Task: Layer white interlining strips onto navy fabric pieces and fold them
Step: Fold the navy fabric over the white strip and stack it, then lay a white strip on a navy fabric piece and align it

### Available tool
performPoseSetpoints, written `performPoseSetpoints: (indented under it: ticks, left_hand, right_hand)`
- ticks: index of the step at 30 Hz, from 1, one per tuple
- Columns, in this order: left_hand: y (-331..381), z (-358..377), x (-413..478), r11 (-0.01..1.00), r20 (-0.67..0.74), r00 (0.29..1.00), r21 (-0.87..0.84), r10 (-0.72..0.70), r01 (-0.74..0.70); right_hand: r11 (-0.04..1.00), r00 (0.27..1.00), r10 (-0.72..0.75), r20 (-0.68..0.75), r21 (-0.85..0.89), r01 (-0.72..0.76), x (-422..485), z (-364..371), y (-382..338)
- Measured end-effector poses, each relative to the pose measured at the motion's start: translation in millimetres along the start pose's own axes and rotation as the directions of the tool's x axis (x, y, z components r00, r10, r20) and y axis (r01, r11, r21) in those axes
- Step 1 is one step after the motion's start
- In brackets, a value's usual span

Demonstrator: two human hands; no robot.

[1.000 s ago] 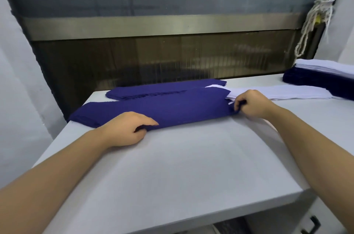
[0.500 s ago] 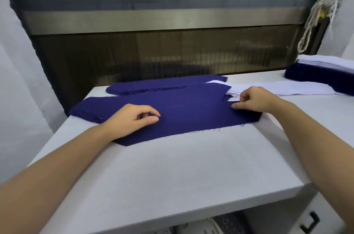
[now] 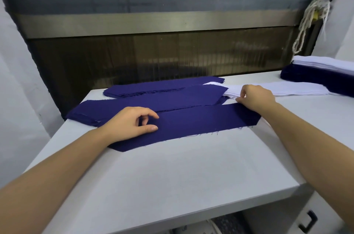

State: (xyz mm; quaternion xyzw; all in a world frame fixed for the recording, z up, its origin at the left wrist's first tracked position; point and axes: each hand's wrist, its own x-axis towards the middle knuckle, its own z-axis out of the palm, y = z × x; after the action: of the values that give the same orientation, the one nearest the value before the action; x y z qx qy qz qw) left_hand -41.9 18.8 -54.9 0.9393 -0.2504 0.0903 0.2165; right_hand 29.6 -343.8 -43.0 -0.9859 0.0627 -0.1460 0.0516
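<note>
One navy piece lies flat on the table, reaching from under the left hand to just below the right hand. The left hand rests on its near end, thumb flat and fingers loosely arched, gripping nothing. The right hand's fingers curl down at the end of the white strips, just beyond the piece's far edge. I cannot tell whether they pinch a strip. Beyond both hands sits a navy stack. The strips look thin, light and limp, likely to cling together, so peeling one up by its end corner while the other hand steadies the soft cloth seems wise.
</note>
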Motion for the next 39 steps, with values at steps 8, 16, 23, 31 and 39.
performPoseSetpoints:
  ticks: [8, 16, 23, 31, 39]
  left_hand:
    - [2, 0, 19, 0.999, -0.195, 0.980, 0.046, 0.037, -0.028]
    - [4, 10, 57, 0.990, -0.204, 0.979, 0.137, 0.009, 0.019]
    - [17, 14, 99, 0.986, -0.159, 0.987, 0.164, -0.010, 0.036]
    - [35, 27, 136, 0.988, -0.141, 0.989, 0.137, -0.050, 0.070]
    - [65, 50, 163, 0.997, -0.144, 0.988, 0.057, -0.047, 0.056]
  right_hand:
    - [0.988, 0.988, -0.148, -0.042, -0.057, 0.146, 26, 11, -18]
    - [0.974, 0.977, -0.212, -0.026, 0.074, 0.214, 39, 15, -19]
    - [0.893, 0.994, -0.101, -0.033, 0.438, 0.106, 44, 25, -6]
    - [0.798, 0.992, -0.021, -0.127, 0.595, 0.093, 44, 27, -4]
    - [0.615, 0.948, 0.156, -0.276, 0.778, 0.125, 43, 26, -3]
